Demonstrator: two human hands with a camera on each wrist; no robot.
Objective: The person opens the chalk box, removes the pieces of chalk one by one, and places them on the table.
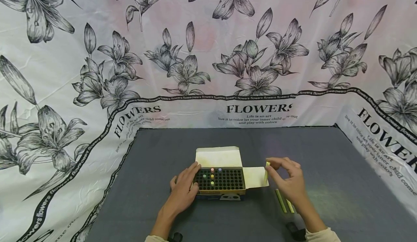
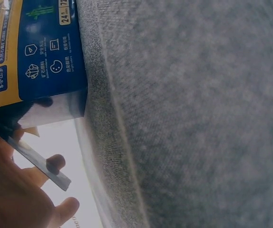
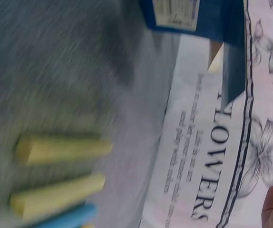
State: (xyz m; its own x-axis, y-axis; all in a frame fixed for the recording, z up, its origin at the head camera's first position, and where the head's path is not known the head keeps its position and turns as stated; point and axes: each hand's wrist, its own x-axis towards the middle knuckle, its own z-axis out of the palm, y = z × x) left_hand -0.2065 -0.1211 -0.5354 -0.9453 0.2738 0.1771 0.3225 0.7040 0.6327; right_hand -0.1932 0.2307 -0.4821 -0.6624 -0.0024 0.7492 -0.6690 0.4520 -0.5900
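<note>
Grey mat point(image 1: 325, 155): left hand point(image 1: 184, 187) flat against chalk box point(image 1: 219, 181); right hand point(image 1: 288, 182) pinches yellow chalk point(image 1: 266, 172); two sticks point(image 1: 284, 202) beside.

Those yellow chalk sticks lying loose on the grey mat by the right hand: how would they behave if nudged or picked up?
The yellow chalk sticks look thin and long, so probably brittle under a hard pinch. They seem light for their size. Their edges look flat-sided in the right wrist view, and the grey mat is fabric, so rolling seems unlikely.
</note>
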